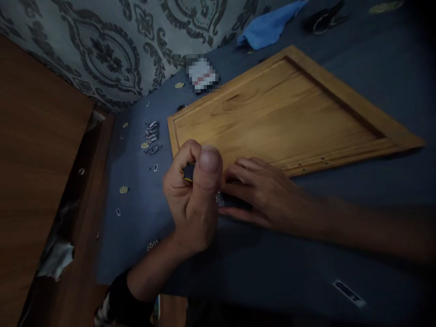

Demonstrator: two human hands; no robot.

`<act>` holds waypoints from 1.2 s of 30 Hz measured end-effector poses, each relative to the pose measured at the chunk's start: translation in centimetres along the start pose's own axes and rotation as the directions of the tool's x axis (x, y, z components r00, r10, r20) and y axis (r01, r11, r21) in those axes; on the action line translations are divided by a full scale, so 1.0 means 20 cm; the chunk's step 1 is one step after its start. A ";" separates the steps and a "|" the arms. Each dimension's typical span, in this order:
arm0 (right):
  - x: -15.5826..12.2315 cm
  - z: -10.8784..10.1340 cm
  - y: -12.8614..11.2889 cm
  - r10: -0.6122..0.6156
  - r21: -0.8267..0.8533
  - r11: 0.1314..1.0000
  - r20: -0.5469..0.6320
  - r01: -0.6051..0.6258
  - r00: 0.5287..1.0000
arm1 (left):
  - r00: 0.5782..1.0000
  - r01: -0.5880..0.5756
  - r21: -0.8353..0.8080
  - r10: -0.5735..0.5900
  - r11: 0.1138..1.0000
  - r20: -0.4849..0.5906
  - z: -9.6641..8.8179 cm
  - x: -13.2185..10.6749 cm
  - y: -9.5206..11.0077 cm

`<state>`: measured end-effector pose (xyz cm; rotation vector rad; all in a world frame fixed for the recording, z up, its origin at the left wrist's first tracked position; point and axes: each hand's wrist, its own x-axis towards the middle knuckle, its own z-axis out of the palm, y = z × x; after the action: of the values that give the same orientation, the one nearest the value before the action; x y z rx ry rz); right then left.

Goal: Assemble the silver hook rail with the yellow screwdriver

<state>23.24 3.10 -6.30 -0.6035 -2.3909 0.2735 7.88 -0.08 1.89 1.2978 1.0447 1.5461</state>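
Observation:
My left hand (195,195) is closed in a fist, thumb uppermost, around a black and yellow tool handle (189,171). Most of that tool is hidden by the fingers. Beside it, my right hand (265,193) reaches in from the right, its thumb and fingers around a small shiny metal piece (220,199) that is partly covered. Both hands are at the near edge of a framed wooden panel (259,122), which lies flat. Several small dark holes show along the panel's near edge, right of my right hand.
A dark blue patterned cloth (136,227) covers the table. Several metal hinges (151,136) lie in a heap left of the panel. Behind it are a blurred white box (203,75), a blue rag (270,27) and a dark object (325,19). Wooden furniture (41,122) stands at the left.

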 end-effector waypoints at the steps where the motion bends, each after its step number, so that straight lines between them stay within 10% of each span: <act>1: 0.00 0.00 0.00 -0.003 -0.001 1.000 0.002 0.003 1.000 | 1.000 -0.014 0.022 0.014 1.000 0.008 0.00 0.01 0.00; 16: 0.00 0.03 0.01 -0.034 -0.010 0.999 -0.086 0.033 0.996 | 0.984 -0.070 0.023 0.065 0.997 0.168 -0.08 0.03 0.01; 23: 0.00 0.03 0.02 0.024 0.053 0.998 -0.052 -0.021 0.998 | 0.948 -0.291 -0.105 0.271 0.951 -0.169 0.02 -0.04 0.17; 36: 0.00 0.02 0.02 0.031 0.087 0.996 -0.038 -0.028 0.999 | 0.973 -0.220 -0.134 0.208 0.966 -0.097 -0.01 0.03 0.02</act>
<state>23.15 3.46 -6.76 -0.5989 -2.3213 0.3727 7.55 0.26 2.50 1.2890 0.8465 1.8159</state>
